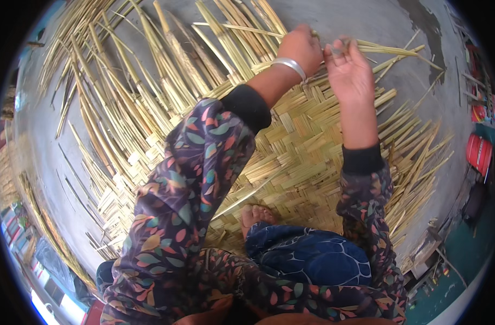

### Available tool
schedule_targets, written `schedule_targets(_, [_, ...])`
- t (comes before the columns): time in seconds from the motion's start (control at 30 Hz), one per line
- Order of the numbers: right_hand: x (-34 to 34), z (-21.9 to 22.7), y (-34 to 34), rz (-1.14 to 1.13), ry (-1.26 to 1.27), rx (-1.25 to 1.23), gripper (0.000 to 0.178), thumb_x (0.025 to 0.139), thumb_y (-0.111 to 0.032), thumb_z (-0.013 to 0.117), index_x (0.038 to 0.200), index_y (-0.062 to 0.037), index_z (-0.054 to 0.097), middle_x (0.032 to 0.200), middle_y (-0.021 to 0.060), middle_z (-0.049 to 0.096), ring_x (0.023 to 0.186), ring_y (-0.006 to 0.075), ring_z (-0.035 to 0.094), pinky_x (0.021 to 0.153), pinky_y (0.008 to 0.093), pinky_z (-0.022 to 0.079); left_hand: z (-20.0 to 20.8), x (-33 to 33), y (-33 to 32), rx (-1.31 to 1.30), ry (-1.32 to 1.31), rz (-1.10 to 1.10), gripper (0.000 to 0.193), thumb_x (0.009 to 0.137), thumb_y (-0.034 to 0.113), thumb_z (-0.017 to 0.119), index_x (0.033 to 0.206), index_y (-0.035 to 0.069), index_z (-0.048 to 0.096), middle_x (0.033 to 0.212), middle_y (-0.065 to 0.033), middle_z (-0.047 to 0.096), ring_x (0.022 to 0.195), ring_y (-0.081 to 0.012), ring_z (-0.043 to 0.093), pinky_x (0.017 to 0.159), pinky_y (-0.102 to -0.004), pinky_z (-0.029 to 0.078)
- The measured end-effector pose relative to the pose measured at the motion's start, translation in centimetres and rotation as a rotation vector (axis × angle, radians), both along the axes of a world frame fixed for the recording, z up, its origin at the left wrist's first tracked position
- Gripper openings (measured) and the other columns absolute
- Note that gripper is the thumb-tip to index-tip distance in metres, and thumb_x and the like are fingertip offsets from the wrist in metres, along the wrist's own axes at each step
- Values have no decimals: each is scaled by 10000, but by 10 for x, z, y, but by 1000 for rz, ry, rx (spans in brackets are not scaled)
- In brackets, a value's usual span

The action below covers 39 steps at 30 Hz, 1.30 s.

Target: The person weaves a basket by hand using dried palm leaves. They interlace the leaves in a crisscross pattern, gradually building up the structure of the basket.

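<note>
A mat point(296, 130) of flattened pale yellow-green reed strips spreads under me, tightly woven in the middle, with long loose strip ends fanning out at its edges. At its far right edge my left hand point(302, 50), with a silver bangle at the wrist, is closed; a thin reed strip point(236, 27) runs into it from the left. Close beside it, my right hand point(351, 73) has its palm up and fingers curled around reed strips point(391, 50) that stick out to the right. The exact grip at the fingertips is partly hidden.
Long unwoven reeds point(150, 59) fan over the grey floor point(47, 143) at the far left. My bare foot point(256, 215) rests on the mat. A bundle of thin stalks point(55, 238) lies at the left. A red container point(479, 154) stands at the right rim.
</note>
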State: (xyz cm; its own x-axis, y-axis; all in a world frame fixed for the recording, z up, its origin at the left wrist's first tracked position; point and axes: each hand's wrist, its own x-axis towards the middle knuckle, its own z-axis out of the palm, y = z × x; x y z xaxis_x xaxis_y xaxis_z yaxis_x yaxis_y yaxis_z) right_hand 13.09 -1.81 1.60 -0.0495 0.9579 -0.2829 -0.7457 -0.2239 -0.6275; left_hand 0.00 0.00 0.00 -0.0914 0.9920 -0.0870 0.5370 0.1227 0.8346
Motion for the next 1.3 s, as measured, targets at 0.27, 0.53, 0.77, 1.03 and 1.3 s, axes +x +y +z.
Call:
schedule_targets(0.27, [8, 2, -10, -5, -179, -10, 184, 958, -202, 516, 1019, -29, 523, 993, 137, 633, 918, 252, 623, 862, 378, 457, -19, -28, 17, 301, 45, -81, 324, 844, 234, 565, 1068, 2, 600, 1010, -175, 662, 996, -364, 608, 848, -425, 477])
schedule_targets(0.53, [10, -16, -27, 112, -278, -154, 180, 958, -205, 526, 1035, -43, 514, 1025, 117, 634, 964, 233, 625, 851, 362, 456, -8, -84, 14, -28, 919, -439, 303, 887, 339, 534, 1092, 146, 645, 1015, -106, 667, 972, -293, 630, 812, -457, 476])
schedule_targets(0.77, [-9, -26, -18, 216, -498, -5, 205, 947, -226, 555, 1028, -39, 574, 992, 70, 632, 920, 153, 596, 856, 312, 443, -7, -123, 70, 158, 289, 187, 368, 789, 284, 681, 1085, 68, 642, 973, -224, 652, 914, -366, 632, 810, -442, 493])
schedule_targets(1.03, [-15, -50, 39, 250, -944, 116, 239, 934, -229, 551, 1018, -8, 590, 872, 6, 579, 838, 111, 501, 778, 293, 410, -19, -98, -12, 114, 432, -142, 353, 874, 288, 601, 1144, 61, 622, 1046, -157, 660, 954, -300, 639, 860, -398, 495])
schedule_targets(1.3, [-20, -49, 51, 144, -430, -63, 239, 970, -142, 454, 1120, 43, 434, 1047, 127, 537, 1002, 260, 581, 910, 438, 507, -17, -71, -31, -274, 182, -175, 326, 825, 291, 642, 1004, 21, 680, 848, -116, 702, 807, -240, 661, 784, -346, 503])
